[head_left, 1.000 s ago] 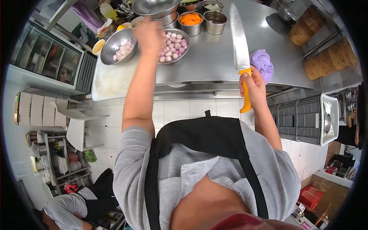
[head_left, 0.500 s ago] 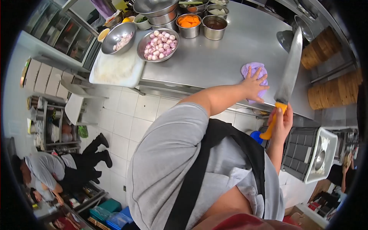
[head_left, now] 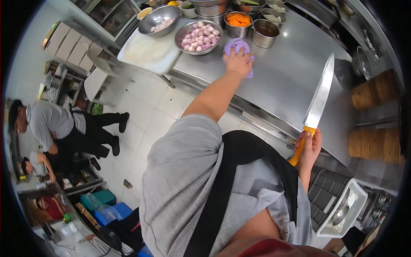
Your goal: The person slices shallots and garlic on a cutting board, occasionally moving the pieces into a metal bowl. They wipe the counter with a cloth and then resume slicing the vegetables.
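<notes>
My left hand (head_left: 239, 62) presses down on a crumpled purple cloth (head_left: 236, 44) on the steel worktop (head_left: 295, 70), its fingers bent over the fabric. A steel bowl of peeled shallots (head_left: 200, 37) stands just left of the cloth. In my right hand (head_left: 311, 147) is a large kitchen knife (head_left: 319, 96), gripped by its yellow handle. Its wide blade points up and away from me, over the right part of the worktop.
A white cutting board (head_left: 150, 50) lies at the left end, a steel bowl (head_left: 159, 21) on its far side. Behind are tins of sliced carrot (head_left: 238, 22) and dark liquid (head_left: 266, 31). Bamboo steamers (head_left: 374, 143) and a crate (head_left: 342, 210) stand right. Co-workers (head_left: 55, 124) stand far left.
My left hand has slid the purple cloth leftward and away from me across the worktop, up near the shallot bowl. The knife stays in my right hand. The view has turned somewhat.
</notes>
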The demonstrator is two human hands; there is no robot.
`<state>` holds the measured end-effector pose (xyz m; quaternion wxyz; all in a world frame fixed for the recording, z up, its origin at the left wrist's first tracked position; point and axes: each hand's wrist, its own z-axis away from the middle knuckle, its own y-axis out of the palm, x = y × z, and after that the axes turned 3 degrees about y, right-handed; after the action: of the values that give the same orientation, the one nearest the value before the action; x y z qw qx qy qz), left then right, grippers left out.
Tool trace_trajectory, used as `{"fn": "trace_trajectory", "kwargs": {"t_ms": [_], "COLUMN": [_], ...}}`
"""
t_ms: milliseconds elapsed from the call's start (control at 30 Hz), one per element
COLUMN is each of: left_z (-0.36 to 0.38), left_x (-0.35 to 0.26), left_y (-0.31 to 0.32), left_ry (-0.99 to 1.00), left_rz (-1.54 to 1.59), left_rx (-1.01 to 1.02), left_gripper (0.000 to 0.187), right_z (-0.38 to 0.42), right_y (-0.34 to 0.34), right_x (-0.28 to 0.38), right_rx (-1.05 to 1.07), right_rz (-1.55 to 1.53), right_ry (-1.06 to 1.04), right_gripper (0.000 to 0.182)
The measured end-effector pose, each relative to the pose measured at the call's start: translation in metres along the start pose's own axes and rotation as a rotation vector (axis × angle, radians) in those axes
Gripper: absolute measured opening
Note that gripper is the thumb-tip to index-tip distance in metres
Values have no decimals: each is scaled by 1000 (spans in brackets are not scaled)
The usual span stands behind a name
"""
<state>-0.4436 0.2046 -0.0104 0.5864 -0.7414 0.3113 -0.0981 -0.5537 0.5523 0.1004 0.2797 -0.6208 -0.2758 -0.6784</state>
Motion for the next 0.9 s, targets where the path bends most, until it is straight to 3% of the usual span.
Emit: {"fn": "trace_trajectory", "kwargs": {"t_ms": [133, 200, 300, 367, 467, 533, 600, 700, 767, 800, 833, 900], "left_z": [36, 62, 103, 116, 120, 108, 77, 41, 32, 27, 20, 4], "left_x": [42, 64, 101, 115, 89, 66, 41, 19, 19, 20, 28, 55], "left_y": [-27, -50, -80, -106, -142, -133, -128, -101, -76, -91, -100, -113], "left_ry": [-53, -123, -139, -304, -254, 40, 238, 315, 405, 470, 477, 311], "left_rz": [34, -32, -129, 82, 149, 89, 267, 249, -32, -7, 0, 45], "left_rx": [-32, 82, 2, 234, 305, -86, -336, -269, -470, -475, -479, -319], "left_gripper": [35, 29, 23, 27, 33, 37, 39, 40, 41, 35, 35, 27], "right_z": [-12, -17, -24, -28, -38, -44, -46, -46, -43, -43, -42, -36], "right_y": [11, 14, 19, 24, 35, 44, 60, 85, 95, 99, 103, 109], "right_x": [0, -3, -6, -6, -2, -2, 4, 17, 19, 17, 14, 12], "right_rx": [96, 132, 169, 181, 212, 238, 248, 276, 291, 309, 325, 310], "right_rz": [1, -8, -17, -23, 2, 30, 25, 8, 6, -7, -23, -15], "right_ry": [36, 45, 57, 59, 93, 100, 78, 27, -7, -39, -67, -59], "right_gripper": [31, 31, 30, 30, 28, 28, 28, 29, 30, 31, 31, 34]}}
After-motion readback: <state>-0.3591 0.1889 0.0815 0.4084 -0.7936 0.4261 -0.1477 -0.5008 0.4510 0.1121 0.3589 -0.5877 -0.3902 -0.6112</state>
